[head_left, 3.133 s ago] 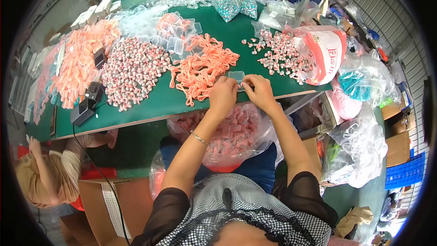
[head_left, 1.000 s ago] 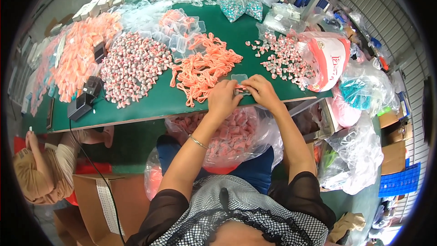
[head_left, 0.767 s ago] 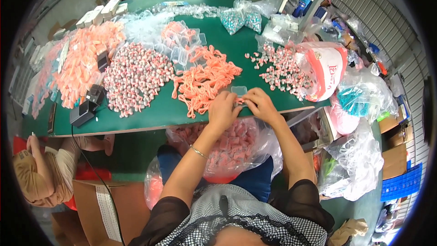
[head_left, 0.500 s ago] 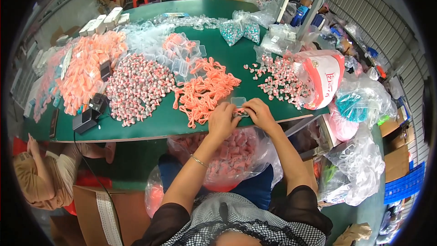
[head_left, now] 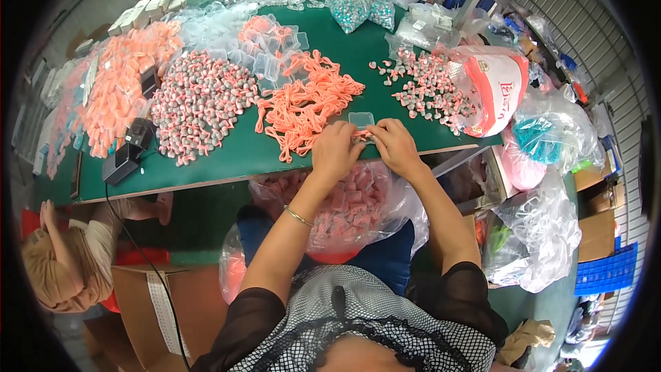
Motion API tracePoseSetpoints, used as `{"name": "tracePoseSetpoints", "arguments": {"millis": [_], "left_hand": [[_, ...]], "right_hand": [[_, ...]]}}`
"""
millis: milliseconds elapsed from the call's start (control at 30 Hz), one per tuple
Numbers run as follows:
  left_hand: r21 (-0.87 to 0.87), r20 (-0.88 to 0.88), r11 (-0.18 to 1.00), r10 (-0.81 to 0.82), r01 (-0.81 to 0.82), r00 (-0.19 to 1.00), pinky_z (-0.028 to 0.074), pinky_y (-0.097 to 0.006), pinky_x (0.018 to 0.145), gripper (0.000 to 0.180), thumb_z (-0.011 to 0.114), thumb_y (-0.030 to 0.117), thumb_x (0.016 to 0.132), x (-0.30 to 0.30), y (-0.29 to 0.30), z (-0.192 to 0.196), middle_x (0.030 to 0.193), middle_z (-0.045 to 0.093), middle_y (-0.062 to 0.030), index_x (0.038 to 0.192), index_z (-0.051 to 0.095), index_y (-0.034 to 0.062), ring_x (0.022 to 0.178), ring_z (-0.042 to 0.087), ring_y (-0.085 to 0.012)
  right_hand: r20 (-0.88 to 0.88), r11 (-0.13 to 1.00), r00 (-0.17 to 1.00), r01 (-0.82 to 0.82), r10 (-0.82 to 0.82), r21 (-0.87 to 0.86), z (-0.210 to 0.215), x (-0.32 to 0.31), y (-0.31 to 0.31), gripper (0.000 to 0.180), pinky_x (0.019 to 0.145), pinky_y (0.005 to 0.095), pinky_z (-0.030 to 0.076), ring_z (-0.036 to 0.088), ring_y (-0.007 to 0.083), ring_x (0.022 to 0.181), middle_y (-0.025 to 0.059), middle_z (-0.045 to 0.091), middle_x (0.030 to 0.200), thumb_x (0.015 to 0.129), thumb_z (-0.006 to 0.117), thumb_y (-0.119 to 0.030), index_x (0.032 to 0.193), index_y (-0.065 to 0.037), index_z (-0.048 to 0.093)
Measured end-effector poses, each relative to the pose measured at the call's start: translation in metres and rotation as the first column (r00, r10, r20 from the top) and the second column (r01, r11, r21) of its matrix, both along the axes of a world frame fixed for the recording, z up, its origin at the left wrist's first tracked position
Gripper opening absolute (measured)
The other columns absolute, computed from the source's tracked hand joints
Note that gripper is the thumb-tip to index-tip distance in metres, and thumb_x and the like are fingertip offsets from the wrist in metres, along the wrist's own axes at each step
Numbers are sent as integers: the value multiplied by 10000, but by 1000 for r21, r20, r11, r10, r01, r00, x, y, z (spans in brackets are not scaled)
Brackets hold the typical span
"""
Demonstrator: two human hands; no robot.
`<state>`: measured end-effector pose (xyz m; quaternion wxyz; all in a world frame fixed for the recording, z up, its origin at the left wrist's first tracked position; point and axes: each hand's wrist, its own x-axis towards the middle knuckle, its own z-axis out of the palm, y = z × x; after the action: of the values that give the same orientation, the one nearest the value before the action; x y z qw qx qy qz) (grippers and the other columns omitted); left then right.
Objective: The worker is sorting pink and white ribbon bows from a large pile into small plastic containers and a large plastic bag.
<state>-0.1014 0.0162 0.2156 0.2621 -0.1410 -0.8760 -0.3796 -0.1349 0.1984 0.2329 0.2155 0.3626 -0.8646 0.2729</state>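
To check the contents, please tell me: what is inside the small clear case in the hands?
Orange-pink material shows inside the small clear case, between the left hand and right hand. Fingers cover the rest, so exact contents cannot be told.

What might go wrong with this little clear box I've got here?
The box is close to the table edge, so a slip might drop it toward the bag below. The orange cords lie right beside the left hand and could snag on it.
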Motion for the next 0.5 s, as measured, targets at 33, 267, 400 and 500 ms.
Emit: {"name": "tracePoseSetpoints", "arguments": {"millis": [33,267,400,500], "left_hand": [[0,1,1000,0,0,1000,472,-401,723,350,764,185,699,0,0,0,915,587,-88,983,601,61,845,583,-296],[0,-23,1000,11,-11,1000,479,-394,716,343,765,187,701,4,0,0,906,594,-80,979,611,60,843,594,-286],[-4,-34,1000,22,-22,999,482,-390,705,331,759,198,713,4,-1,0,894,598,-75,977,614,61,833,603,-284],[-8,-23,1000,23,-23,999,481,-391,706,333,759,202,715,3,-1,0,896,599,-76,979,614,61,835,602,-284]], "right_hand": [[-19,998,999,27,-26,56,-2,1,1,249,771,381,464,562,275,920,95,583,954,819,639,-66,1067,-41,660],[45,997,998,35,-39,67,-4,9,5,323,804,373,457,534,277,995,95,571,1020,847,622,-123,1166,-77,639],[189,999,982,27,-30,16,6,-8,3,292,822,384,462,540,289,978,105,577,1014,876,595,-145,1157,-80,642],[176,997,982,72,-74,14,4,-35,-1,276,838,393,473,554,309,978,121,590,1020,886,585,-171,1139,-76,645]]}}
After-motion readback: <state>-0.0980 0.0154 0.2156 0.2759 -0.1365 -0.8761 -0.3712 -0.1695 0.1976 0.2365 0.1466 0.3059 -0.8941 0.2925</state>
